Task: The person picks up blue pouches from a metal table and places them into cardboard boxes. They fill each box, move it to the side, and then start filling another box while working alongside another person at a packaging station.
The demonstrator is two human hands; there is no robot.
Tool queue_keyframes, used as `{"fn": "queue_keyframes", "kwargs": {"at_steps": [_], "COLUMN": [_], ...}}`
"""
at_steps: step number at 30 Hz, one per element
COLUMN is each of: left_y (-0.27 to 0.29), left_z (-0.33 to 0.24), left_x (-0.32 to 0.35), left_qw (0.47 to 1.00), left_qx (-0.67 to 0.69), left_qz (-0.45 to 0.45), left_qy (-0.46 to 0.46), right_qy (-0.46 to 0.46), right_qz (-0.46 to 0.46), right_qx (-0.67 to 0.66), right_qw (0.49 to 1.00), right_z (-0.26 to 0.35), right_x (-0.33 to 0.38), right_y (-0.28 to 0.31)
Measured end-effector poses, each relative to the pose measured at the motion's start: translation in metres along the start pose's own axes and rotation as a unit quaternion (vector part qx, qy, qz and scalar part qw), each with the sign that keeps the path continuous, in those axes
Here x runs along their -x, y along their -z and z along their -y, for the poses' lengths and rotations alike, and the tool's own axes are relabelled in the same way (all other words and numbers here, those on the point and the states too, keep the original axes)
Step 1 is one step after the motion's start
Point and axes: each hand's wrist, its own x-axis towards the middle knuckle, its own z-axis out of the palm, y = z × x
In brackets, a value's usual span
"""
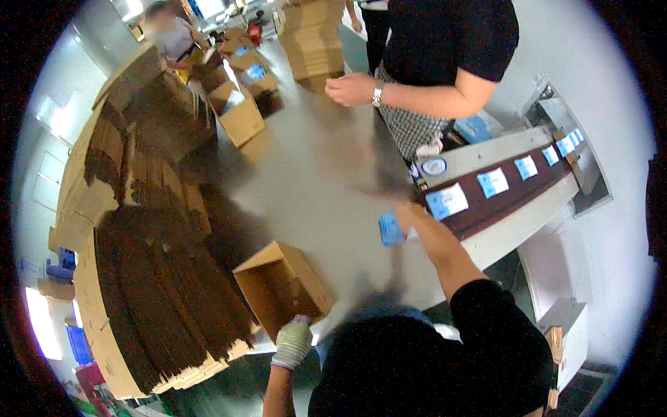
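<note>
An open-topped cardboard box [310, 278] stands in front of me on the grey table, its inside bare as far as I can see. My left hand [292, 345], in a pale striped knit glove, is closed on the box's near rim. My right hand [405, 214] has no glove and reaches forward to the end of the conveyor. Motion blurs its fingers. Right by it is a blue-and-white packet [392, 230]; whether the fingers grip it cannot be made out.
A dark conveyor belt [479, 217] at right carries several blue-and-white packets. Flattened cardboard stacks [149, 292] crowd the left. Farther off stand a box with packets [240, 119] and a tall cardboard stack [313, 45]. A co-worker's hand [349, 90] hovers across the table; another person works far left.
</note>
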Motion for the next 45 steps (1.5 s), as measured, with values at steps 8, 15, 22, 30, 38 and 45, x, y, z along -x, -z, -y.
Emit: {"fn": "queue_keyframes", "kwargs": {"at_steps": [8, 15, 22, 30, 38, 45], "left_y": [0.002, 0.021, 0.031, -0.009, 0.016, 0.035], "left_z": [-0.001, -0.022, -0.047, -0.088, -0.151, -0.189], "left_x": [0.0, 0.004, 0.026, 0.039, 0.063, 0.076], "left_qw": [0.988, 1.0, 0.998, 0.979, 0.962, 0.984], "left_qx": [0.036, -0.01, 0.036, -0.063, -0.102, -0.146], "left_qz": [-0.112, 0.01, -0.016, -0.19, -0.253, -0.101], "left_qy": [-0.101, 0.016, 0.045, -0.025, -0.023, -0.014], "right_qy": [0.031, 0.099, 0.109, 0.363, 0.318, 0.3], "right_qz": [-0.055, -0.308, -0.25, -0.213, -0.192, -0.006], "right_qx": [-0.061, -0.013, -0.414, -0.468, -0.019, -0.011], "right_qw": [0.996, 0.946, 0.868, 0.777, 0.928, 0.954], "right_z": [0.109, 0.157, 0.179, 0.245, 0.286, 0.281], "right_x": [0.077, 0.132, 0.157, 0.2, 0.133, 0.136], "right_y": [-0.066, -0.155, 0.036, 0.172, 0.055, 0.048]}}
